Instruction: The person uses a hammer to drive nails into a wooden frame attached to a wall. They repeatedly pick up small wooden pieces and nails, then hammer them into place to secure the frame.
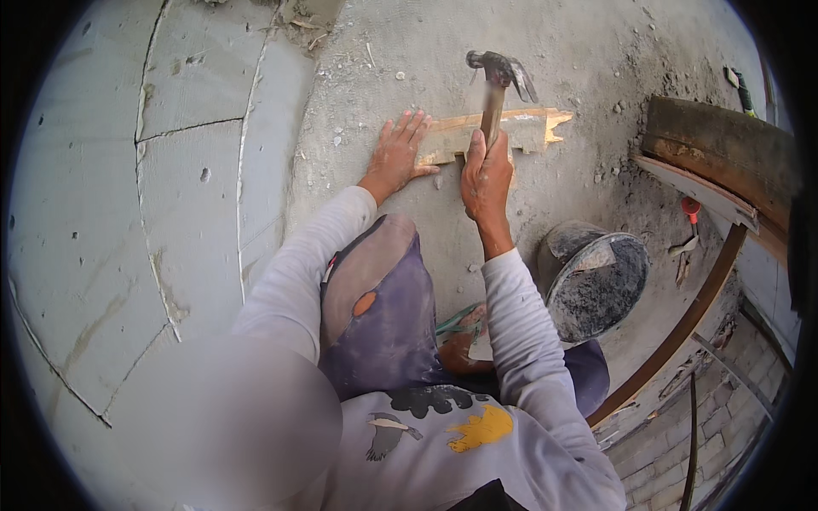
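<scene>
A claw hammer [494,104] with a dark metal head and wooden handle stands raised in my right hand [487,180], its fingers wrapped round the handle. Below the hammer head lies a short, splintered wooden board [530,130], caked with grey cement along its face and broken jaggedly at the right end. My left hand [398,153] rests flat with fingers spread at the board's left end, and the fingertips reach past its upper edge. Part of the board is hidden behind my right hand and the hammer handle.
A bucket [596,285] crusted with cement sits right of my right forearm. Beyond it are a wooden bench-like structure [694,192], a red-handled tool [690,211] and a dark-handled tool [743,92]. A grey block wall [196,170] rises on the left. Rubble dots the dusty floor [358,77].
</scene>
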Tool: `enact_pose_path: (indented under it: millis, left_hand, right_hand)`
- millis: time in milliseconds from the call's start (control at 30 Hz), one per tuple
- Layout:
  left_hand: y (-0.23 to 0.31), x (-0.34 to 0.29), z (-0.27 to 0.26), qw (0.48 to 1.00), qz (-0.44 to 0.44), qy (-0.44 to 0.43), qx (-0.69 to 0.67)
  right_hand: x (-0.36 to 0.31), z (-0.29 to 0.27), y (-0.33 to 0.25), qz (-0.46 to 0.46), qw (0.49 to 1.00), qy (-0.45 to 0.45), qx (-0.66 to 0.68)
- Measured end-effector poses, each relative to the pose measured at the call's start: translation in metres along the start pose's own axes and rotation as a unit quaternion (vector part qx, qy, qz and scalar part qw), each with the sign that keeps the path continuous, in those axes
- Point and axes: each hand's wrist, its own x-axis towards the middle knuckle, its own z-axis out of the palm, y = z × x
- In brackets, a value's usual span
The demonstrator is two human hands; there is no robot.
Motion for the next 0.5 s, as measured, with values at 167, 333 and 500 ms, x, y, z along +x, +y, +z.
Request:
enact_pose_path:
  millis: [167, 333, 500]
  left_hand:
    - [-0.004, 0.001, -0.003, 1.000, 0.015, 0.021, 0.016]
    - [0.005, -0.009, 0.005, 0.999, 0.002, -0.012, 0.030]
    - [-0.002, -0.002, 0.007, 0.999, -0.001, 0.026, 0.021]
  right_hand:
    - [-0.055, 0.015, 0.028, 0.024, 0.995, 0.071, 0.072]
    - [0.012, 0.004, 0.025, 0.078, 0.997, -0.008, -0.002]
    - [-0.010, -0.019, -0.024, 0.051, 0.991, 0.092, 0.080]
